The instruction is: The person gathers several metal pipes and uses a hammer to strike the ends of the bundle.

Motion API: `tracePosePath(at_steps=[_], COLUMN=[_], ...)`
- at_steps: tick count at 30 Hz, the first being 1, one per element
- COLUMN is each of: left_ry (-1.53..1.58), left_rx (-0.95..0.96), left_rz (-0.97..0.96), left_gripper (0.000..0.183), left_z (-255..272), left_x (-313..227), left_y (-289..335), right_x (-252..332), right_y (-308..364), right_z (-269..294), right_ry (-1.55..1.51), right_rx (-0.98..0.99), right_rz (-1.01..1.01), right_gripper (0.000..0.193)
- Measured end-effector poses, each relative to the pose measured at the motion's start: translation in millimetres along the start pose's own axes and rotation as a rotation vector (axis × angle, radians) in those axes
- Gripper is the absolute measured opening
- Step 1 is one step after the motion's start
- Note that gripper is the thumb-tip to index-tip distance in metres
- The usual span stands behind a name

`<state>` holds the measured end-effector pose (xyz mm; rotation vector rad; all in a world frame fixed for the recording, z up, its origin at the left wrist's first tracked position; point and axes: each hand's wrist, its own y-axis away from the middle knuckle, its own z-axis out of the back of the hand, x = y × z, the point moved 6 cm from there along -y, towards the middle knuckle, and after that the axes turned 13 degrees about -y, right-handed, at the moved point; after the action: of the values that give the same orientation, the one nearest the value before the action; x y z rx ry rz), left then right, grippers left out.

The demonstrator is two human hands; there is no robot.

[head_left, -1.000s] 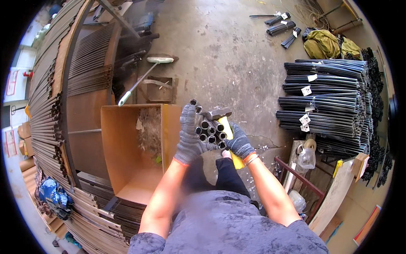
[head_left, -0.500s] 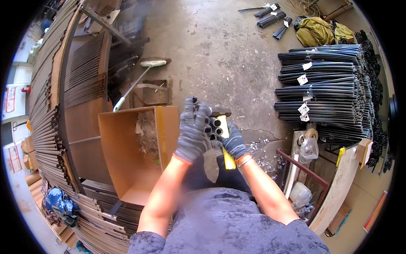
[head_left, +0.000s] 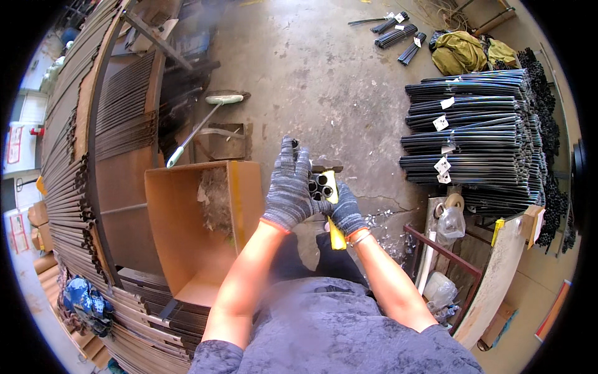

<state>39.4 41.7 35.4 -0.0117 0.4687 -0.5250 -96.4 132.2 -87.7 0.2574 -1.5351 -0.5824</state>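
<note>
– Compared with a second ago, the left hand (head_left: pixel 289 193) is reaching farther over the tubes (head_left: pixel 321 186), and fewer ends are showing.
– Where are they sitting?
– They're clustering at the centre of the frame, open ends facing up, just left of the hammer (head_left: pixel 332 184).
– Is that hand gripping them?
– I cannot tell: its fingers are extending straight and its palm is hiding the contact. Probably it's keeping the ends together.
– And the right hand (head_left: pixel 347 213)?
– It's grasping the yellow handle partway along, head uppermost, likely for close control.
– What's lying around?
– An open carton (head_left: pixel 246 206) is standing left of centre, perhaps for easy reach. Black bundles (head_left: pixel 461 134) are lying stacked at upper right, seemingly for neat grouping.
</note>
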Motion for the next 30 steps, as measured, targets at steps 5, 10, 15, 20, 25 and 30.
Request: tracePosePath(at_steps=[5, 10, 15, 20, 25, 30], left_ry=[-0.173, -0.007, -0.024, 0.242, 0.216, 0.225], left_rx=[-0.085, -0.015, -0.109, -0.139, -0.104, -0.146], left_rz=[0.005, 0.058, 0.009, 0.089, 0.117, 0.149], left_gripper=[0.093, 0.084, 0.082, 0.071, 0.05, 0.044], left_z=[11.0, 7.8, 12.5, -2.6, 7.5, 8.6], left_x=[-2.2, 12.9, 12.5, 18.6, 14.3, 17.2], left_y=[2.1, 5.9, 10.6, 11.2, 11.0, 12.5], right_x=[44.7, 173.6, 247.7, 228.8, 240.5, 195.1], right_y=[13.4, 64.2, 119.2, 130.1, 143.4, 130.0], right_z=[21.2, 40.6, 38.1, 16.4, -4.3, -8.5], right_ry=[0.272, 0.451, 0.302, 0.386, 0.495, 0.653], right_rx=[-0.114, -0.161, -0.249, -0.072, -0.005, -0.183], right_rz=[0.221, 0.622, 0.892, 0.665, 0.758, 0.805], right_gripper=[0.062, 0.067, 0.045, 0.028, 0.039, 0.019])
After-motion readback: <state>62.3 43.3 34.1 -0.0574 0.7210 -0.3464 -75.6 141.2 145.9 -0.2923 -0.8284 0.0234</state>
